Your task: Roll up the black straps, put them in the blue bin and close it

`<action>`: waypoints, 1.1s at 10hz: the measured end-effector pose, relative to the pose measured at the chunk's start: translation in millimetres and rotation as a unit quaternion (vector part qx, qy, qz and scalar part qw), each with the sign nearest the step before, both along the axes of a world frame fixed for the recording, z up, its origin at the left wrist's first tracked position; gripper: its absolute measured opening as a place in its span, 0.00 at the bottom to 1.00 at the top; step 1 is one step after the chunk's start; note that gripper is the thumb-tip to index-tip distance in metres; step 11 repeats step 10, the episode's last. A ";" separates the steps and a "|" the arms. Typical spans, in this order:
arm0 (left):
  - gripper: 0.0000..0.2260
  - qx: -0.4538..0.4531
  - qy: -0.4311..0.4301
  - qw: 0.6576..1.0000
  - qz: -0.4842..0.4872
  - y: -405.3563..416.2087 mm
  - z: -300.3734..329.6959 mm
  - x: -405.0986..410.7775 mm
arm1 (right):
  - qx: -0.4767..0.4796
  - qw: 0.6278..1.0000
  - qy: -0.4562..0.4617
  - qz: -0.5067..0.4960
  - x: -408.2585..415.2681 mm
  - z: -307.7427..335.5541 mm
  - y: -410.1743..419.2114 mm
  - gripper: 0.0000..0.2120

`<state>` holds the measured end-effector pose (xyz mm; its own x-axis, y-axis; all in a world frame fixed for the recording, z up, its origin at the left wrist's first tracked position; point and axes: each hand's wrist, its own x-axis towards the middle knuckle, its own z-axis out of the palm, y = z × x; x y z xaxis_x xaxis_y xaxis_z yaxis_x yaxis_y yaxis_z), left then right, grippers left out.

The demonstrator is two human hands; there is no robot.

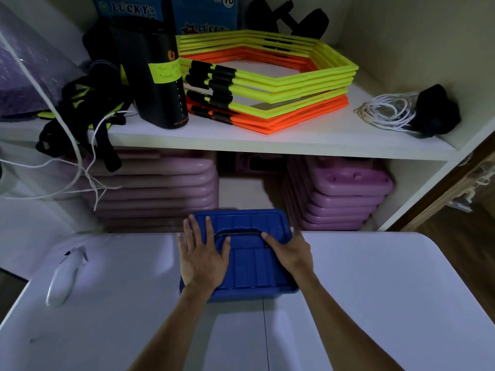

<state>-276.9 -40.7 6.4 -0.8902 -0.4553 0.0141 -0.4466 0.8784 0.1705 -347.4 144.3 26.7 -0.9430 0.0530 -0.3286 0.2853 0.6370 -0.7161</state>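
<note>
Blue ribbed plastic bin lid (250, 259), on white surface (375, 290): left hand (202, 259) and right hand (290, 254) flat, open, grasping nothing, flanking its centre handle.

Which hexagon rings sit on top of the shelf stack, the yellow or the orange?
The yellow rings sit on top; orange rings lie at the bottom.

Readable print on the top shelf only.
Showing "LUCKY" on two blue boxes (126, 8) (206, 14), "70" on the second; yellow note (163, 72) handwriting staying illegible.
</note>
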 end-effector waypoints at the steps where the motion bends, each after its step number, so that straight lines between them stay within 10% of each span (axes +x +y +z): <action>1: 0.36 0.005 0.000 1.000 -0.003 -2.0 -0.8 1.0 | 0.041 0.996 0.076 -0.003 6.1 8.3 -12.9 0.32; 5: 0.37 0.016 -0.007 1.000 -0.010 0.1 2.4 1.1 | 0.311 0.918 0.179 0.171 23.9 -14.6 -29.0 0.32; 7: 0.39 0.008 -0.058 0.983 -0.171 -18.1 4.2 7.1 | 0.319 0.905 0.132 0.250 16.6 -9.3 -21.2 0.37; 8: 0.40 0.056 -0.077 0.967 -0.235 -32.2 14.7 7.6 | 0.246 0.928 0.069 0.273 12.2 5.8 -19.5 0.37; 10: 0.31 0.139 0.166 0.951 -0.221 -6.3 29.9 85.6 | -0.130 0.973 0.121 0.149 50.3 71.2 20.3 0.30; 11: 0.31 0.139 0.166 0.951 -0.221 -6.3 29.9 85.6 | -0.130 0.973 0.121 0.149 50.3 71.2 20.3 0.30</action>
